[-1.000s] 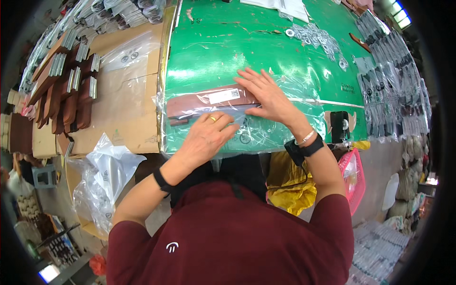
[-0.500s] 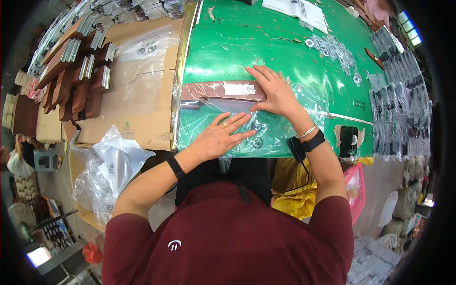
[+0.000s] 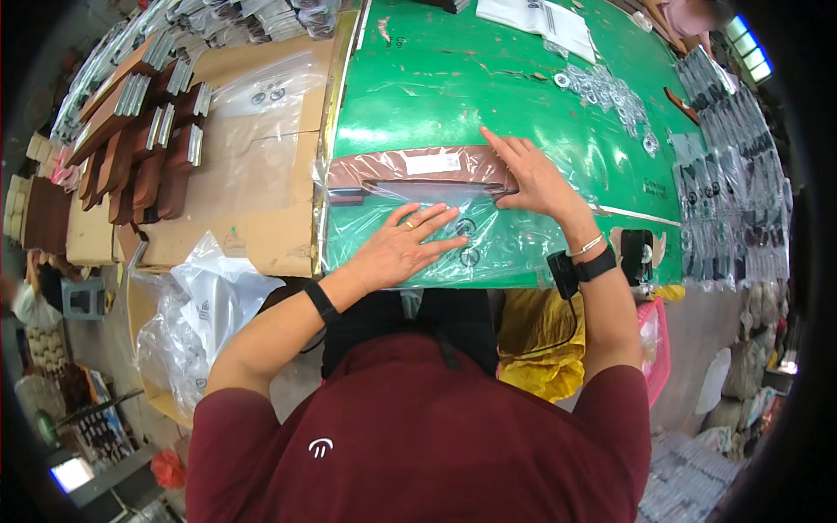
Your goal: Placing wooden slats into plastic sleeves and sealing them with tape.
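Note:
A long brown leather-like piece point(image 3: 375, 166) with a white label lies inside a clear plastic bag point(image 3: 405, 248) on the green tabletop point(image 3: 453, 83). A dark slot shows along its near side. My left hand point(image 3: 408, 247) rests flat on the lower part of the bag, fingers spread, below the brown piece. At the piece's right end, my right hand point(image 3: 539, 181) has its fingers stretched out, with the thumb and fingertips beside or against that end. Whether the fingers press on the plastic there is hard to see.
Brown pieces with silvery ends point(image 3: 131, 113) are stacked at left on cardboard point(image 3: 288, 174), near a flat clear bag point(image 3: 270, 83). Small clear packets point(image 3: 610, 96) and white sheets point(image 3: 540, 22) lie far right. Packed bundles point(image 3: 732, 200) line the right edge. Crumpled plastic point(image 3: 205, 296) sits lower left.
My right hand has slid right, uncovering the brown piece's right end, and the dark slot now shows longer. My left hand has hardly moved.

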Tool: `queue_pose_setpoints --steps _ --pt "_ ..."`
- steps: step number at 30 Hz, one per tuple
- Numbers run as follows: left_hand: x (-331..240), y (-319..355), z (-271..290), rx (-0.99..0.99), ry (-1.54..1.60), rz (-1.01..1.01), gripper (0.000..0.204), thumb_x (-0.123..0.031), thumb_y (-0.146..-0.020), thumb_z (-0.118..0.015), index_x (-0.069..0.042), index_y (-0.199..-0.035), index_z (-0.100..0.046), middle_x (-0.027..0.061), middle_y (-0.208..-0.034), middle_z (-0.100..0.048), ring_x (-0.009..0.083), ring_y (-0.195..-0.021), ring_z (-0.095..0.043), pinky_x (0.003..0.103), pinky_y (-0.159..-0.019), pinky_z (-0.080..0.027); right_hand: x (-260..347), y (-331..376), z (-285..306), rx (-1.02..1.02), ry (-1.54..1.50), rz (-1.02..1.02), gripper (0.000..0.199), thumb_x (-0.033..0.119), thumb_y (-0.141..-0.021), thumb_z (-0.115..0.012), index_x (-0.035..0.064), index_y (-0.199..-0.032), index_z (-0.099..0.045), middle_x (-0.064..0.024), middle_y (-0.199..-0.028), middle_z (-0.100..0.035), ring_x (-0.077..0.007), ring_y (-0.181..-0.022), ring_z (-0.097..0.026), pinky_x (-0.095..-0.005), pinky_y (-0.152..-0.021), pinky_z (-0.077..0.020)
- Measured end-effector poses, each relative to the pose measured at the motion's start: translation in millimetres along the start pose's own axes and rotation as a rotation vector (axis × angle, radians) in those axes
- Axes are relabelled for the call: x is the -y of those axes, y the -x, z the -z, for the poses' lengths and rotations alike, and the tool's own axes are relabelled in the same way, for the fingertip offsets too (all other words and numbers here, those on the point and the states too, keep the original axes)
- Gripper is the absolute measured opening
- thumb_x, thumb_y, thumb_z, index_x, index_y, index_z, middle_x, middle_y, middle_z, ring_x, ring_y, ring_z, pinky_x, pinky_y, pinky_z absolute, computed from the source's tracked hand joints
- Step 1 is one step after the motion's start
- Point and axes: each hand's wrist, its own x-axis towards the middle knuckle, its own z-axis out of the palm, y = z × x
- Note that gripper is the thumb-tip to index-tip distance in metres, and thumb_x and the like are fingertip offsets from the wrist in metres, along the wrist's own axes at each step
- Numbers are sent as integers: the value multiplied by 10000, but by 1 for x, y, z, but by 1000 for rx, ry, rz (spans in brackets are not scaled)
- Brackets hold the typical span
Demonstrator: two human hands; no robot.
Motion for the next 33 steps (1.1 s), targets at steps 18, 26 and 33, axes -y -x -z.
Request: queue_pose_setpoints --steps 18,26,33 --pt "-1 -7 5 59 -20 -39 517 -216 -944 -603 -318 -1442 -510 66 -1575 -381 240 -1447 -360 472 -1156 -274 -41 45 -53 -151 177 -131 1117 654 -826 -627 -7 -1572 -123 -209 -1631 -196 -356 -1516 -178 -518 -1229 -148" --pt "-47 -72 27 -30 58 33 560 -188 -899 -659 -166 -1438 -509 106 -1439 -520 265 -1385 -439 442 -1125 -335 -38 45 -65 -81 340 -229 1003 583 -891 -585 -30 -1564 -163 -185 -1653 -144 -318 -1537 -131 -585 -1204 -151" --pt "-7 -153 -17 -105 -167 -94 603 -337 -912 -645 -177 -1465 -463 56 -1423 -534 243 -1416 -392 497 -1189 -256 -70 57 -45 -2 145 -119 1048 607 -828 -665 21 -1570 -212 -205 -1653 -128 -346 -1537 -112 -587 -1207 -133"
